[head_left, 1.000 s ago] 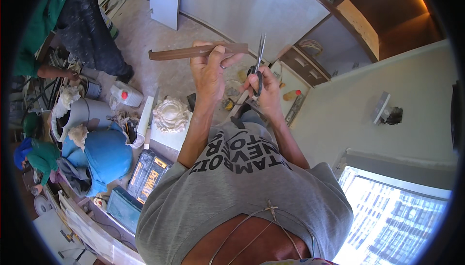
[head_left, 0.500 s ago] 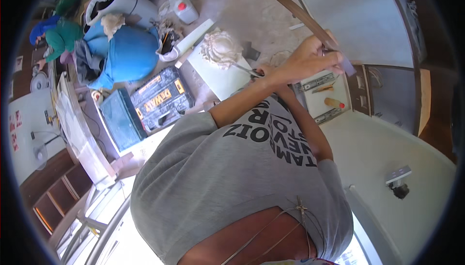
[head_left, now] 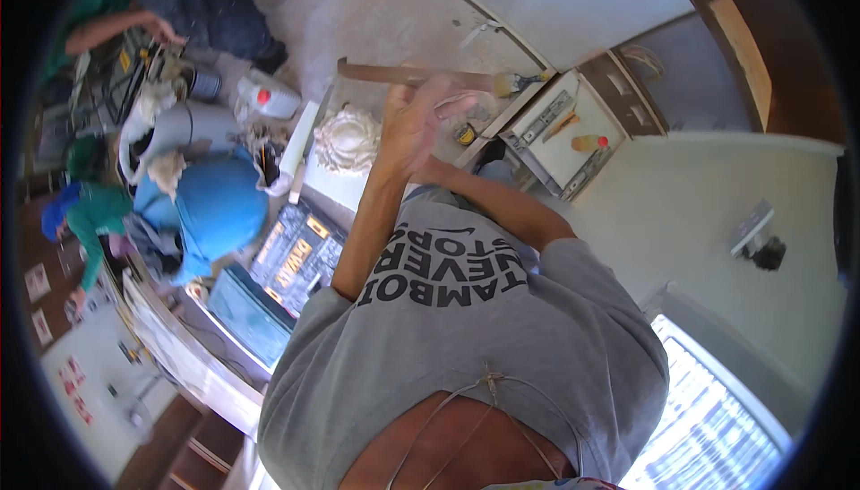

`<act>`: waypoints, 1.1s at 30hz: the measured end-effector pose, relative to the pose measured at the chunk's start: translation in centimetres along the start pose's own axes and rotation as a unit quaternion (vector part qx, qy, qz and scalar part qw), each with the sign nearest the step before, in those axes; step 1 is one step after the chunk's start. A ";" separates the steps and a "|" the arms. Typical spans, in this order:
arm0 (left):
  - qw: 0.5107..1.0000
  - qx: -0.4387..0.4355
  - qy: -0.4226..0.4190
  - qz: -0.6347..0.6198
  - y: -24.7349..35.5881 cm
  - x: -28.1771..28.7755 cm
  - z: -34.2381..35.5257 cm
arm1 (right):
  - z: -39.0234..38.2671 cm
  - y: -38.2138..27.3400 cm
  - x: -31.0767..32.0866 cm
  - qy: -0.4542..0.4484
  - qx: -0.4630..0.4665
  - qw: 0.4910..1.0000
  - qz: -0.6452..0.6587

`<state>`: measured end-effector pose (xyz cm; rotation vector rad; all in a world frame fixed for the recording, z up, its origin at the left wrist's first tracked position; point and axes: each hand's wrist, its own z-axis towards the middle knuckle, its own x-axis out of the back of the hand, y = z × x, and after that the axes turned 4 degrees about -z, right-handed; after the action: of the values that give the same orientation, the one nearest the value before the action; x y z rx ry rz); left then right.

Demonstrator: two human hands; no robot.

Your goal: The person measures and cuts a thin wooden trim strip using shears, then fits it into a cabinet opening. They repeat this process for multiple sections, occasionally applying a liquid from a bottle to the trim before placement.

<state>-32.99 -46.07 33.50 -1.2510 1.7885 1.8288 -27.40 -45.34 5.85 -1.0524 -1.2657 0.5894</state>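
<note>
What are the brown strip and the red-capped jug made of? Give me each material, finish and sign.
Brown strip at the left hand: perhaps wood veneer or wood-look plastic, fairly matt; it is thin, brown and hooked at one end, but blur leaves this open.

Jug: probably plastic, smooth; its whitish, moulded-looking body suggests so.

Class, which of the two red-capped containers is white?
The larger jug, at picture left; the other, a smaller bottle at picture right, is yellowish.
</note>
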 end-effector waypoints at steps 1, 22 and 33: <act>1.000 -0.006 -0.022 -0.005 -0.3 -0.1 0.3 | -0.2 -0.9 1.0 0.015 -0.005 1.000 0.023; 0.984 0.163 -0.021 0.074 -19.9 -7.0 9.9 | -20.3 -3.1 25.5 0.671 -0.099 0.571 0.463; 0.781 0.517 -0.240 0.255 -27.4 -8.2 19.0 | -28.8 5.2 34.6 0.648 -0.023 0.568 0.508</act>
<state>-15.42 -20.69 18.51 0.1239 2.3316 0.8295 9.62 -22.63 18.86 -1.6967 0.7679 0.3755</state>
